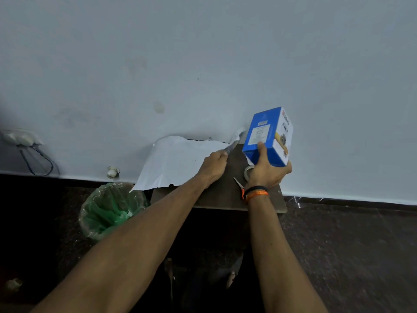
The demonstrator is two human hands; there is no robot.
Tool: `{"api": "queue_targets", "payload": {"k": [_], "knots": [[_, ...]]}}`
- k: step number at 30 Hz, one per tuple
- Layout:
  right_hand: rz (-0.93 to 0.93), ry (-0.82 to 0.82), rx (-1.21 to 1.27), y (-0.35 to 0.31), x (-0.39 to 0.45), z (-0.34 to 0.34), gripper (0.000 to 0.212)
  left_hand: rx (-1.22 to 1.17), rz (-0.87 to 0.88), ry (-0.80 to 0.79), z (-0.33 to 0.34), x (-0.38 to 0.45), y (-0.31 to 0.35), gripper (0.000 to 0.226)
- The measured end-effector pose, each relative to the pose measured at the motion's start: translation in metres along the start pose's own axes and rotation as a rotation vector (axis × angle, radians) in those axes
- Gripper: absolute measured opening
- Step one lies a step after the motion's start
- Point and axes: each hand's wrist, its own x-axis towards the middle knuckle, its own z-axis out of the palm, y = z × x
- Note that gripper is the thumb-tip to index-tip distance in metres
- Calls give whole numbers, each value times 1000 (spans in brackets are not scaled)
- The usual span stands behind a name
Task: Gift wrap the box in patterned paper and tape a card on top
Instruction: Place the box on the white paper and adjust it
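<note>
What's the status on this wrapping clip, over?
Left hand pinches paper edge. Right hand holds box above table, unwrapped. Tape, scissors beneath box.

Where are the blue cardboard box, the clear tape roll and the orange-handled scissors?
blue cardboard box (pixel 261 134): head view, on its blue labelled face.
clear tape roll (pixel 247 172): head view, on its visible rim.
orange-handled scissors (pixel 238 183): head view, on the blades.
</note>
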Motion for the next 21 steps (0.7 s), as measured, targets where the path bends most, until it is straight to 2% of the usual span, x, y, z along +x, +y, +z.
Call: {"api": "queue_targets", "payload": {"k": [3,5,11,15,21], "knots": [[-35,-46,-49,-27,5,-6,83,4,27,-70,19,3,-9,47],[-52,-67,-64,-43,3,-9,79,8,25,-103,31,4,-12,48],[-141,-130,-84,-57,19,-3,81,-80,97,-213,73,5,-8,50],[-164,-134,-21,-51,30,-2,75,-114,81,-260,93,9,6,51],[-177,-146,-62,-37,43,0,82,-106,78,-382,109,15,7,55]]}}
